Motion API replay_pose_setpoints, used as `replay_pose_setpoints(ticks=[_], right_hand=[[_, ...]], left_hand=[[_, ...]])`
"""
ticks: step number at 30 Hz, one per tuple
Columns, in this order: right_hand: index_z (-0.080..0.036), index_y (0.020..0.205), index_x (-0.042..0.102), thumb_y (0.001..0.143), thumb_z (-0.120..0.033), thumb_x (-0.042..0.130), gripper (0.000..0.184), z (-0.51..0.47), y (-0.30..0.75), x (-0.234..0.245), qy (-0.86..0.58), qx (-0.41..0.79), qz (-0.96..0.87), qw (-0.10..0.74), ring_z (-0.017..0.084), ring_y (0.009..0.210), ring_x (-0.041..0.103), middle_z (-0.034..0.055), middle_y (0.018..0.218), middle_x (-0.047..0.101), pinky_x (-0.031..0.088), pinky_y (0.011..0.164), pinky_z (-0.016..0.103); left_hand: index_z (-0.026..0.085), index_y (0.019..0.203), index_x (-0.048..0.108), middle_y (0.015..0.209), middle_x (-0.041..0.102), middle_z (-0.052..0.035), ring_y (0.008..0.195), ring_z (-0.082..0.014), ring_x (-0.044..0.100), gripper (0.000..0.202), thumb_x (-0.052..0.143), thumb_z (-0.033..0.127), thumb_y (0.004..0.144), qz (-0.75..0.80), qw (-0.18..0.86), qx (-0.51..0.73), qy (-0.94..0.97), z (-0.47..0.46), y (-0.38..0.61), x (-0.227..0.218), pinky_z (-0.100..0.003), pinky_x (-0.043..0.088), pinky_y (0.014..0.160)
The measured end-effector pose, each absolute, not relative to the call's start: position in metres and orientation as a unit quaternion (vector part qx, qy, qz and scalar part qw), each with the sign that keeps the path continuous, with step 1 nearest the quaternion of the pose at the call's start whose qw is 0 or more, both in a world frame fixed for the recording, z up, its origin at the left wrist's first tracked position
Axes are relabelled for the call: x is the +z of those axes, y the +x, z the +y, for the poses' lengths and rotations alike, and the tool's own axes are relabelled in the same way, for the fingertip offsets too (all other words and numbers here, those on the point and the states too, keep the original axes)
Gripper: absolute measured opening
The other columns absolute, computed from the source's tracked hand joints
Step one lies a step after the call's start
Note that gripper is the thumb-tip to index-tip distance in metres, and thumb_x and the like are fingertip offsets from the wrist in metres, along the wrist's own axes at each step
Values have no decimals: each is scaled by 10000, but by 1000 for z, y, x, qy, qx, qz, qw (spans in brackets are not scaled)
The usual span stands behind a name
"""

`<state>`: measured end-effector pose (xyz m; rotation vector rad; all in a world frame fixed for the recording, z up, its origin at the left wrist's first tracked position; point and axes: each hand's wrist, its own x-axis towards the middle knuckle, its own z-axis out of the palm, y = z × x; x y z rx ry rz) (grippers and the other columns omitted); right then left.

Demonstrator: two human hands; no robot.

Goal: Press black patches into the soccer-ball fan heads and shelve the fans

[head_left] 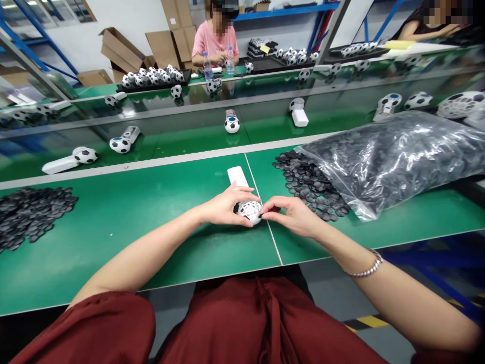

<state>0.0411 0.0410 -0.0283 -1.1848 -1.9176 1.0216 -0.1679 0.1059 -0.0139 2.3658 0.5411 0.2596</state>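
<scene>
A white openwork half-ball with a football pattern (pixel 250 208) rests on the green bench top, joined to or touching a white rectangular stem (pixel 237 176). My left hand (pixel 229 205) is wrapped round the ball's left side, thumb at the front and fingers over the back. On the ball's right edge, my right hand (pixel 288 215) pinches a small black piece (pixel 260 216) between thumb and forefinger. Most of the ball's holes show white. Close to my right hand lies a spread of small black pieces (pixel 310 187).
A clear plastic bag of black pieces (pixel 401 156) lies at the right, another heap of black pieces (pixel 32 212) at the left. Beyond a pale rail, football-patterned units (pixel 232 124) sit on a green conveyor (pixel 182 136). A co-worker in pink (pixel 215 43) sits across.
</scene>
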Motion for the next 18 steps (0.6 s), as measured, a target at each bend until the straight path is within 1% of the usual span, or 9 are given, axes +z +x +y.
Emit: replay_pose_setpoints(ticks=[3, 6, 9, 12, 15, 18], right_hand=[[-181, 752, 647, 753, -261, 629, 82, 42, 38, -30, -448, 408, -718, 343, 140, 706, 545, 5, 740, 609, 427, 690, 267], [-178, 725, 623, 728, -259, 656, 87, 42, 34, -31, -448, 444, -691, 353, 131, 682, 531, -6, 717, 605, 423, 674, 261], [-171, 702, 593, 708, -276, 671, 131, 42, 31, -35, -456, 470, -663, 363, 123, 642, 506, -12, 686, 583, 413, 628, 256], [-166, 682, 562, 689, -297, 685, 179, 44, 30, -40, -461, 502, -635, 364, 105, 581, 455, -30, 630, 530, 377, 562, 242], [-163, 663, 546, 673, -307, 698, 209, 47, 30, -43, -452, 528, -625, 355, 93, 558, 413, -45, 601, 488, 337, 532, 231], [-161, 645, 545, 661, -272, 700, 192, 48, 28, -42, -441, 540, -626, 349, 91, 564, 411, -48, 596, 484, 333, 542, 229]], left_hand=[[182, 1189, 478, 1297, 483, -112, 1333, -295, 227, 570, 685, 339, 682, 238, 360, 94, 897, 97, -164, -16, -522, 121, 1070], [185, 1109, 498, 1281, 485, -118, 1347, -305, 174, 504, 684, 370, 678, 289, 374, 125, 872, 85, -159, -19, -528, 187, 1050], [194, 1050, 501, 1224, 522, -96, 1348, -289, 177, 416, 667, 342, 699, 307, 377, 153, 860, 78, -155, -21, -510, 190, 1059], [192, 1025, 500, 1204, 521, -93, 1340, -258, 205, 360, 651, 279, 710, 306, 384, 169, 855, 78, -154, -23, -459, 218, 1065], [191, 1000, 503, 1180, 520, -90, 1327, -242, 232, 349, 659, 226, 689, 298, 388, 177, 854, 80, -154, -25, -427, 239, 1064], [195, 987, 509, 1194, 503, -87, 1319, -244, 243, 354, 664, 193, 670, 295, 390, 174, 855, 81, -155, -28, -431, 247, 1058]])
